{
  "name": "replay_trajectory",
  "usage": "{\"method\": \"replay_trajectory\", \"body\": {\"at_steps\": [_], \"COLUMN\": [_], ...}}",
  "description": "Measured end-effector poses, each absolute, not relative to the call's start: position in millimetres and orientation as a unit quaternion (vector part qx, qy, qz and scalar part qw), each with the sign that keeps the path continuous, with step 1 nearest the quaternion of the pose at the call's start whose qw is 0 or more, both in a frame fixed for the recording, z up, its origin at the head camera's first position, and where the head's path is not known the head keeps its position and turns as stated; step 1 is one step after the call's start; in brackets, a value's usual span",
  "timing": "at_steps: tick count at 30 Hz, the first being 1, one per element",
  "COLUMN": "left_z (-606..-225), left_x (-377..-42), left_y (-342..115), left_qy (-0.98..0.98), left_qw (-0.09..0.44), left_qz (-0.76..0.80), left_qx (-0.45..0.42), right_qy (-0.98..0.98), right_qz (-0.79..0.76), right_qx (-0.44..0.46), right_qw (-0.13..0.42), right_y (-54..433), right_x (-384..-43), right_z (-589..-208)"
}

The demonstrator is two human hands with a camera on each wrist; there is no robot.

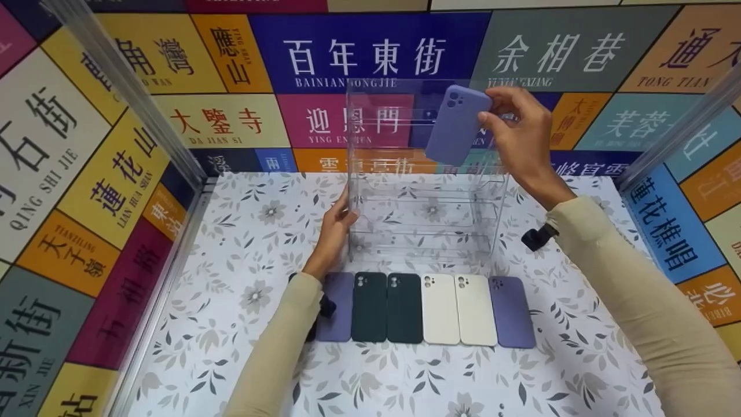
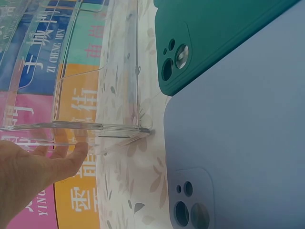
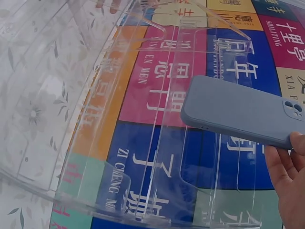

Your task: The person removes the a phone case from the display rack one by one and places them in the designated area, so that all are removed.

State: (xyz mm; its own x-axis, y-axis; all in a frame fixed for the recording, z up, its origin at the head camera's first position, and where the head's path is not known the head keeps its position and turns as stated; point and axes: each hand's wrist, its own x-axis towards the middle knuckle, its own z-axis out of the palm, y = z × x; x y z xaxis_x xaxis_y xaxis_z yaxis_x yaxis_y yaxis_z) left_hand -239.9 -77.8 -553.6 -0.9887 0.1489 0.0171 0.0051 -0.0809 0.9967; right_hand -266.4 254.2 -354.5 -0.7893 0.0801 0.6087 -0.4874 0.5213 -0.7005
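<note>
In the head view my right hand (image 1: pixel 518 124) pinches a purple phone case (image 1: pixel 460 124) by its camera-end edge, thumb in front. The case hangs tilted before the upper part of a clear acrylic rack (image 1: pixel 425 255), its lower end pointing down and left. From the right wrist view, the case (image 3: pixel 233 105) overlaps the rack's clear shelves, with fingers of the right hand (image 3: pixel 288 171) under one end. My left hand (image 1: pixel 333 234) touches the rack's left side wall, low down; the left wrist view shows the fingertips (image 2: pixel 81 151) against the outside of that panel.
A row of phone cases lies in front of the rack: a purple case (image 1: pixel 512 313), cream cases (image 1: pixel 441 310), dark green cases (image 1: pixel 369 307) and another purple case (image 1: pixel 341 315). My left sleeve (image 1: pixel 278 341) partly covers a dark one at the left end. Printed walls (image 1: pixel 370 26) enclose the floral tabletop (image 1: pixel 255 295).
</note>
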Motion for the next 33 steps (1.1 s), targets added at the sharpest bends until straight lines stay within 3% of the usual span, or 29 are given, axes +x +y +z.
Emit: {"method": "replay_trajectory", "body": {"at_steps": [33], "left_z": [-553.3], "left_x": [-239.6], "left_y": [-77.3], "left_qy": [0.674], "left_qw": [0.046], "left_qz": [0.735], "left_qx": [0.058], "right_qy": [-0.843], "right_qz": [0.451], "right_qx": [0.127], "right_qw": [0.264], "right_y": [299.3], "right_x": [-205.8], "right_z": [-401.9]}}
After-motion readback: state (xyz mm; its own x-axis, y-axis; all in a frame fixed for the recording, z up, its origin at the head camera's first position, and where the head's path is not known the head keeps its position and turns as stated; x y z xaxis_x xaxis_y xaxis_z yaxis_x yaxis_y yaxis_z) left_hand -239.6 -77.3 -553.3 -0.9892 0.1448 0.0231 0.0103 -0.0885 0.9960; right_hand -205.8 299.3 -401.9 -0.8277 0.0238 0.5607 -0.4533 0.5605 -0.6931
